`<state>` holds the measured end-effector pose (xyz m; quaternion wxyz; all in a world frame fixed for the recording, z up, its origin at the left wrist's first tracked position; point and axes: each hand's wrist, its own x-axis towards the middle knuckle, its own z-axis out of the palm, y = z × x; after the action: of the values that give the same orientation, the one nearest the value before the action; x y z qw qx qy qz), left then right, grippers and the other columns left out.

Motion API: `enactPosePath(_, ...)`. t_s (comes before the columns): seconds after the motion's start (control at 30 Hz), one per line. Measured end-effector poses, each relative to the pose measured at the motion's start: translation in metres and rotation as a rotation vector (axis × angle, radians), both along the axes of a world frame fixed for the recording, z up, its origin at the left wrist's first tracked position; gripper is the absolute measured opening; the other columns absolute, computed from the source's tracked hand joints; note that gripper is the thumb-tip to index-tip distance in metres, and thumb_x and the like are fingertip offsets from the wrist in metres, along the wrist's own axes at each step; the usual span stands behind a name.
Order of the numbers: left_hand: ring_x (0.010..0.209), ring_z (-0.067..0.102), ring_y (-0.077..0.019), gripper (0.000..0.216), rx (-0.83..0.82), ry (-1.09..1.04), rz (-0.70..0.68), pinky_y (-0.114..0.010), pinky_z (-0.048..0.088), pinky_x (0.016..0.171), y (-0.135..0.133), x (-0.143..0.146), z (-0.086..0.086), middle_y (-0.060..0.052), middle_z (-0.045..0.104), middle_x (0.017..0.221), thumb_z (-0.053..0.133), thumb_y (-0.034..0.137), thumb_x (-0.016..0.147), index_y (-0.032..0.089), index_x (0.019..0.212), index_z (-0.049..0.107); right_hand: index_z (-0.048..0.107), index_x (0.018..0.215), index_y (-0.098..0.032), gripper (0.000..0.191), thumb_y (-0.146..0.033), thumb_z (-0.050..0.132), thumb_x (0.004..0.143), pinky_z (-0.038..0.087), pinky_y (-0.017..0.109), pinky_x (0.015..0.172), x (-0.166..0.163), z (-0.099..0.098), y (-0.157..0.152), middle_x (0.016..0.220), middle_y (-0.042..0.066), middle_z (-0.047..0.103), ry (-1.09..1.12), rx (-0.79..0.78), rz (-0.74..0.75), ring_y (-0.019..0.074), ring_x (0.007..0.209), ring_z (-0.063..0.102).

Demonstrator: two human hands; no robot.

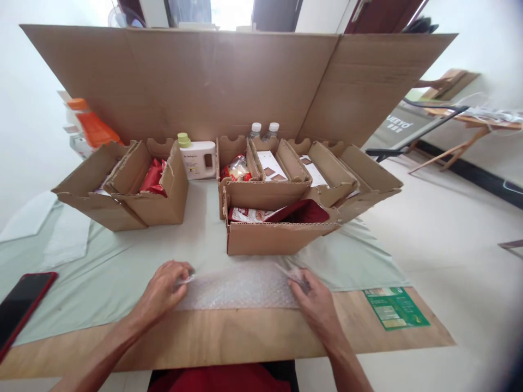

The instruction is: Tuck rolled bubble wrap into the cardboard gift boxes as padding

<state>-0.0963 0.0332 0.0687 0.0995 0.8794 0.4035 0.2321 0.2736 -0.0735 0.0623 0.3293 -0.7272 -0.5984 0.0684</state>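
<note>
A sheet of clear bubble wrap (241, 286) stretches between my two hands over the front of the table. My left hand (166, 286) pinches its left end, fingers closed. At the opposite end, my right hand (312, 296) grips the other corner, with a bit of the film bunched by the thumb. Just behind the wrap stands a long cardboard bin (265, 239) with a dark red packet (302, 212) and a printed food packet (249, 214) inside.
More cardboard bins (167, 201) stand left and right, one holding a red packet (153, 177). A white detergent bottle (200, 159), an orange bottle (93, 126) and a tall cardboard panel (229, 81) are behind. A phone (24, 305) lies left; a green card (396, 309) lies right.
</note>
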Motion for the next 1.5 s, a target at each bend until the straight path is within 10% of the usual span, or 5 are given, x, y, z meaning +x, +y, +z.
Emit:
enactPosePath(0.17, 0.110, 0.070, -0.0230, 0.021, 0.254, -0.235, -0.099, -0.043, 0.055, 0.099, -0.013, -0.005, 0.046, -0.005, 0.077, 0.100, 0.056, 0.003, 0.088, 0.023, 0.093, 0.056, 0.061, 0.095, -0.026, 0.014, -0.014, 0.056, 0.091, 0.054, 0.039, 0.095, 0.015, 0.052, -0.026, 0.103, 0.005, 0.074, 0.145, 0.317, 0.260, 0.0234, 0.113, 0.068)
enactPosePath(0.63, 0.154, 0.031, -0.0355, 0.062, 0.105, 0.110, -0.223, -0.058, 0.029, 0.123, -0.041, 0.019, 0.013, -0.015, 0.033, 0.167, 0.058, 0.031, 0.096, 0.023, 0.155, 0.040, 0.067, 0.126, -0.023, 0.032, -0.023, 0.054, 0.097, 0.050, 0.049, 0.106, -0.023, 0.030, -0.026, 0.138, 0.010, 0.067, -0.284, 0.039, 0.334, 0.0278, 0.132, 0.059)
enactPosePath(1.17, 0.130, 0.059, -0.0407, 0.018, 0.230, 0.167, 0.150, -0.055, 0.057, 0.095, -0.019, -0.034, -0.057, -0.019, 0.065, 0.137, 0.058, 0.031, 0.087, 0.020, 0.093, 0.071, 0.071, 0.117, -0.019, 0.030, -0.027, 0.050, 0.097, 0.055, 0.045, 0.088, 0.044, -0.021, -0.001, 0.127, 0.013, 0.072, -0.472, 0.044, 0.151, 0.0303, 0.115, 0.067)
enactPosePath(1.33, 0.084, 0.076, -0.0218, 0.014, 0.076, 0.030, 0.142, -0.032, 0.061, 0.071, -0.020, -0.025, -0.026, -0.003, 0.079, 0.097, 0.049, 0.022, 0.088, 0.026, 0.083, 0.061, 0.069, 0.086, -0.024, 0.022, -0.028, 0.049, 0.094, 0.058, 0.038, 0.073, 0.026, -0.016, -0.011, 0.103, 0.010, 0.077, -0.214, -0.012, 0.172, 0.0258, 0.088, 0.073)
enactPosePath(1.5, 0.071, 0.070, -0.0236, 0.017, 0.281, 0.039, 0.197, -0.035, 0.055, 0.067, 0.036, 0.003, 0.040, -0.003, 0.074, 0.081, 0.048, 0.024, 0.093, 0.023, 0.090, 0.064, 0.048, 0.150, -0.024, 0.056, -0.035, 0.056, 0.095, 0.061, 0.031, 0.076, -0.026, -0.004, -0.055, 0.109, 0.009, 0.078, 0.216, -0.189, 0.232, 0.0222, 0.084, 0.076)
